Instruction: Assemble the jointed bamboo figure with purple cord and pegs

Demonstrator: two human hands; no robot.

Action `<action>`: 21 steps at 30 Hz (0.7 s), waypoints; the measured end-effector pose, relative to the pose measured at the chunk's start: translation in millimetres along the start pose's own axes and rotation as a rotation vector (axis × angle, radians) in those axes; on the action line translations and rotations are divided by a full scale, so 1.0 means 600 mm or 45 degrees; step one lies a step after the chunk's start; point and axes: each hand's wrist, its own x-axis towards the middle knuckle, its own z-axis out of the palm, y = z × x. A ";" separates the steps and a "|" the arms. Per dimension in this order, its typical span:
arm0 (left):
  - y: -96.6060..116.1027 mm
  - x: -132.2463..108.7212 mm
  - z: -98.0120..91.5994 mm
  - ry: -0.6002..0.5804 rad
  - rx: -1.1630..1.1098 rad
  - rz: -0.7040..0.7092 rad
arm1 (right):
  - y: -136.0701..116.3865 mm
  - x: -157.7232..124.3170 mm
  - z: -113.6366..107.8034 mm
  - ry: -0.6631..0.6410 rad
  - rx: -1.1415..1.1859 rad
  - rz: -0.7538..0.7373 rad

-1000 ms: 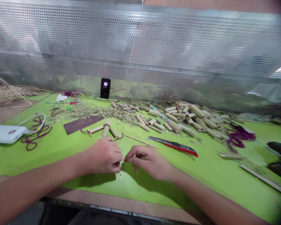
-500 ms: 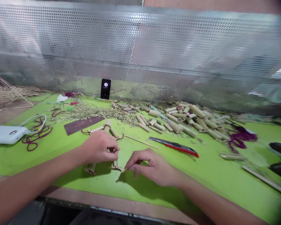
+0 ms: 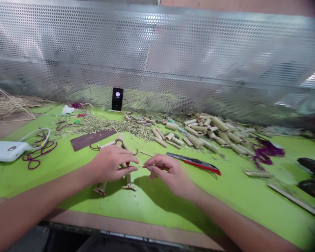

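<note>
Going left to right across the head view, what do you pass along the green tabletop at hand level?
White power bank, purple cord, dark flat strip, left hand on bamboo frame, thin bamboo stick pinched by right hand, red-and-black utility knife, second purple cord, dark objects.

The left hand (image 3: 111,164) is holding the bamboo frame (image 3: 119,142) closer to the person than in the oldest shot, with its lower tube and crosspiece now showing below the fingers. The right hand (image 3: 168,173) is rising and moving further from the person, pinching a thin sliver (image 3: 142,166) with its tip now level with the left fingers (contact unclear at this blur). That hand is also covering most of the loose bamboo stick (image 3: 147,153), leaving only one end showing.
</note>
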 end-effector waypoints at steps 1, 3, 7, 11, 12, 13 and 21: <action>0.001 0.000 0.000 -0.003 -0.005 0.017 | 0.000 0.000 0.000 -0.010 -0.007 0.004; 0.002 0.001 0.001 0.003 -0.008 0.074 | 0.000 -0.001 0.000 -0.032 -0.013 0.007; 0.005 0.003 0.002 0.029 0.033 0.151 | -0.001 -0.001 -0.001 -0.071 -0.002 0.007; 0.006 0.001 0.005 0.041 0.072 0.175 | 0.000 -0.001 -0.001 -0.087 0.028 0.013; 0.006 0.000 0.005 0.035 0.082 0.179 | 0.000 -0.001 -0.001 -0.091 0.033 0.013; 0.006 0.000 0.006 0.026 0.091 0.182 | 0.000 -0.001 -0.001 -0.096 0.035 0.015; 0.009 0.001 0.003 -0.028 0.111 0.160 | -0.001 -0.002 0.000 -0.121 0.057 0.039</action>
